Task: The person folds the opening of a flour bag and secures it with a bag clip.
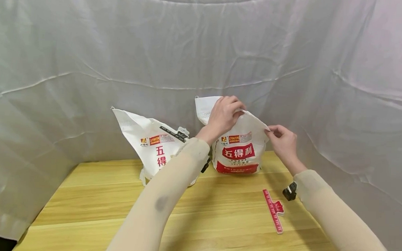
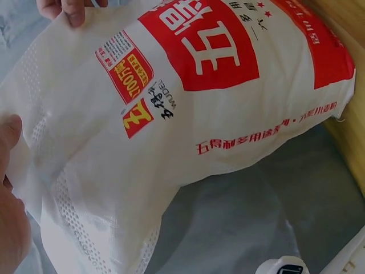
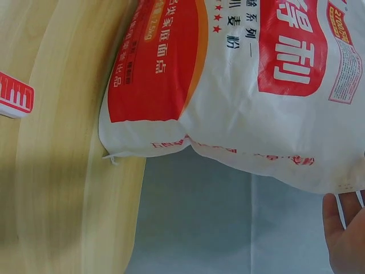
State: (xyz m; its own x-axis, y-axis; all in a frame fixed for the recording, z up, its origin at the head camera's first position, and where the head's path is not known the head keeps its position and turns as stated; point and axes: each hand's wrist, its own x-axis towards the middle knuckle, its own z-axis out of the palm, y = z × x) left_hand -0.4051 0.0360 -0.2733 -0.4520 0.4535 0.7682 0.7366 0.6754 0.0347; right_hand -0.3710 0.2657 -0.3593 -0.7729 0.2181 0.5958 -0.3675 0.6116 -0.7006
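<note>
A white flour bag (image 1: pixel 239 125) with red labels stands upright on the table, its top pulled into a slanting edge. My left hand (image 1: pixel 223 113) grips that edge near the middle; the bag's top left corner sticks out beyond it. At the right corner, lower down, my right hand (image 1: pixel 283 141) pinches the edge between thumb and fingers. The left wrist view shows the bag's white top (image 2: pixel 85 114) creased beside the left thumb. In the right wrist view the right fingers touch the bag's edge, partly cut off by the frame. A red bag clip (image 1: pixel 272 211) lies on the table.
Left of this bag, a second flour bag (image 1: pixel 134 128) leans with a black clip (image 1: pixel 171 132) across its upper part; my left sleeve hides some of it. Grey cloth (image 1: pixel 157 46) hangs behind the wooden table (image 1: pixel 95 195).
</note>
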